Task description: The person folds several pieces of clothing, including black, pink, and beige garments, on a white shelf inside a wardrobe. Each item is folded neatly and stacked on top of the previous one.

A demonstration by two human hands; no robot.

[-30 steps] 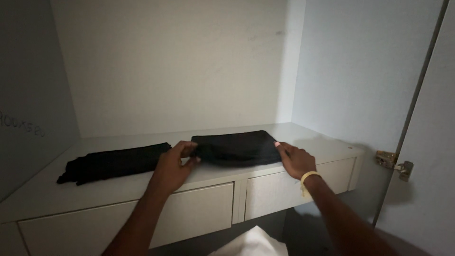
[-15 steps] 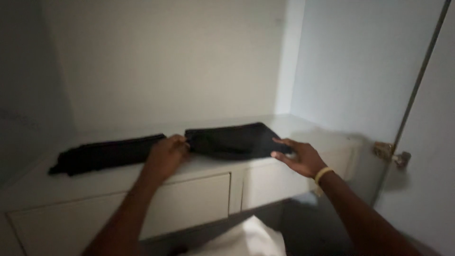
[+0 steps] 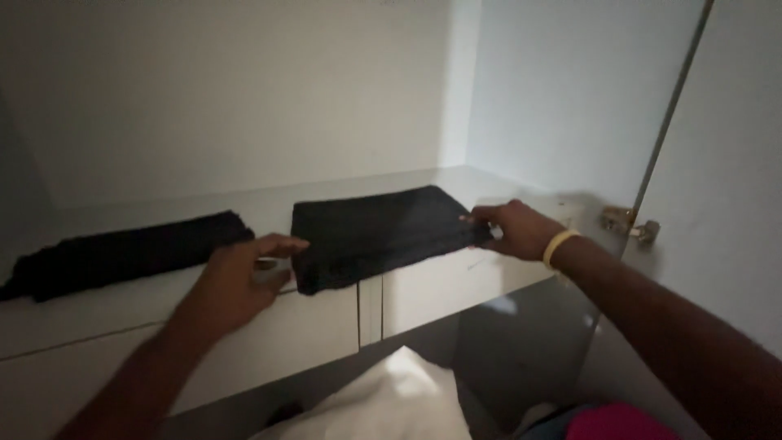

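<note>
Folded black cloth [image 3: 383,232] lay between your hands, right hand [image 3: 517,230] pinching its right edge, left hand [image 3: 244,273] open, fingertips touching its left corner, dim light blurred detail.

Person, two bare forearms, no sleeves in view. Left hand [image 3: 240,281]: no rings or bands visible. Right hand [image 3: 515,229]: pale yellow wristband [image 3: 558,244] at its 4 o'clock, on the wrist.
</note>
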